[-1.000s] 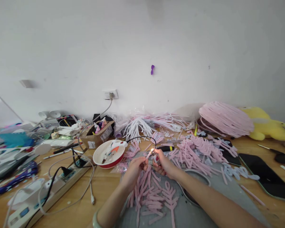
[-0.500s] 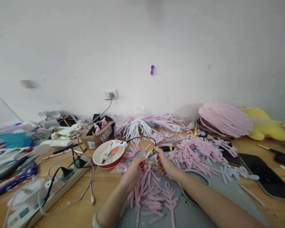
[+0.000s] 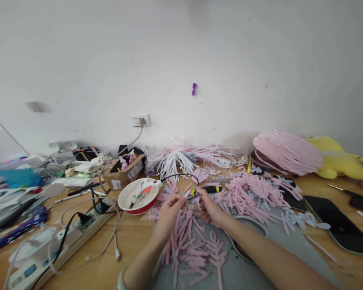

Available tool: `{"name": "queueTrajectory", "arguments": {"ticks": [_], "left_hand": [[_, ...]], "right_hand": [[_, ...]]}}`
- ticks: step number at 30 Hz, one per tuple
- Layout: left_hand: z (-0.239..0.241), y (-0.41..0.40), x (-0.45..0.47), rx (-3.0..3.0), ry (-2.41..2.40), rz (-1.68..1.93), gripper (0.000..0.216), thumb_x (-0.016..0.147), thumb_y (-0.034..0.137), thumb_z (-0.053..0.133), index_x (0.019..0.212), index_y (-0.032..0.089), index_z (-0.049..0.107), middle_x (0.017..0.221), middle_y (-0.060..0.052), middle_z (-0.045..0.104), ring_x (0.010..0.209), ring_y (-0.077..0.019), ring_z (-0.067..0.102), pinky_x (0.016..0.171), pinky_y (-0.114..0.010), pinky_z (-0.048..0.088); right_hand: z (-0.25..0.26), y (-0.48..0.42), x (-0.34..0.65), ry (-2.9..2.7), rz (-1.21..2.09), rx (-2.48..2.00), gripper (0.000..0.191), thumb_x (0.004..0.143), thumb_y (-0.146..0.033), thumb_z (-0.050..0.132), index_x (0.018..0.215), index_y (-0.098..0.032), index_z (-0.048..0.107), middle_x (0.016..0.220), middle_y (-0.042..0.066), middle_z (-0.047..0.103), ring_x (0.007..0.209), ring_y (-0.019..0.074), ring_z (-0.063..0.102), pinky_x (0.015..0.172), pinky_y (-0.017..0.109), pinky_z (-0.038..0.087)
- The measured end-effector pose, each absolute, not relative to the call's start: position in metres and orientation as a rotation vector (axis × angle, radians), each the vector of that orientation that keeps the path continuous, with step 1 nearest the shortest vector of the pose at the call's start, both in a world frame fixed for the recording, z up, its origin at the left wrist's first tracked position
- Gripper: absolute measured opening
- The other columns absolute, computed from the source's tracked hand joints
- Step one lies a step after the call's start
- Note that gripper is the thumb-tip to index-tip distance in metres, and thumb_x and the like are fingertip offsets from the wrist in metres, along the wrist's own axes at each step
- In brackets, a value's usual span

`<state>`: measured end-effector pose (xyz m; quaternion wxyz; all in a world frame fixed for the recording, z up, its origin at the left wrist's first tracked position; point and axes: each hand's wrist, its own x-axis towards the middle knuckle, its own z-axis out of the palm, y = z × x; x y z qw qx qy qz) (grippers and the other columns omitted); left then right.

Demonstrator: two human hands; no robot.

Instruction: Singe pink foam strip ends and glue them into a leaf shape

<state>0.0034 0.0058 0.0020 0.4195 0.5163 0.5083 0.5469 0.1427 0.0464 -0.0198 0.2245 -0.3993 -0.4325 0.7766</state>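
Observation:
My left hand (image 3: 171, 209) is closed in a pinch above the pink pipe cleaner strips. What sits between its fingertips is too small and hidden to make out. Just to its right, my right hand (image 3: 210, 209) wraps round a small silver-and-red object (image 3: 199, 201), mostly covered by the fingers. Below both hands lie loose pink pipe cleaner pieces (image 3: 195, 259) on a grey mat (image 3: 238, 278). Among them is a branched pink leaf shape (image 3: 217, 251) with a loop at its top.
A red-rimmed bowl (image 3: 139, 211) holds a white glue gun (image 3: 147, 185), its black cord arching toward my right hand. Pink pieces (image 3: 245, 197) heap at right, beside a phone (image 3: 341, 221). A power strip (image 3: 63, 253) with cables lies left. Under my right forearm is a metal ring (image 3: 258, 225).
My left hand has shifted slightly up and left, its fingers more bent over. The pink tip that showed above its fingers is out of sight. My right hand stays nearly still.

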Motion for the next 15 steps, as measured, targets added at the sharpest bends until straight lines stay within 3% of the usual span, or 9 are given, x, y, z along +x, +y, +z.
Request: {"name": "queueTrajectory", "arguments": {"ticks": [15], "left_hand": [[-0.0016,-0.0001,0.0022,1.764,1.537,1.326,0.02,0.076,0.027,0.049,0.059,0.017,0.054,0.056,0.003,0.054,0.058,-0.013,0.05,0.058,-0.022,0.037]], "right_hand": [[-0.0197,0.0458,0.1404,-1.224,2.084,-1.202,0.057,0.077,-0.063,0.017,0.044,-0.019,0.031,0.035,-0.007,0.02,0.03,0.0031,0.007,0.03,0.016,0.001]]}}
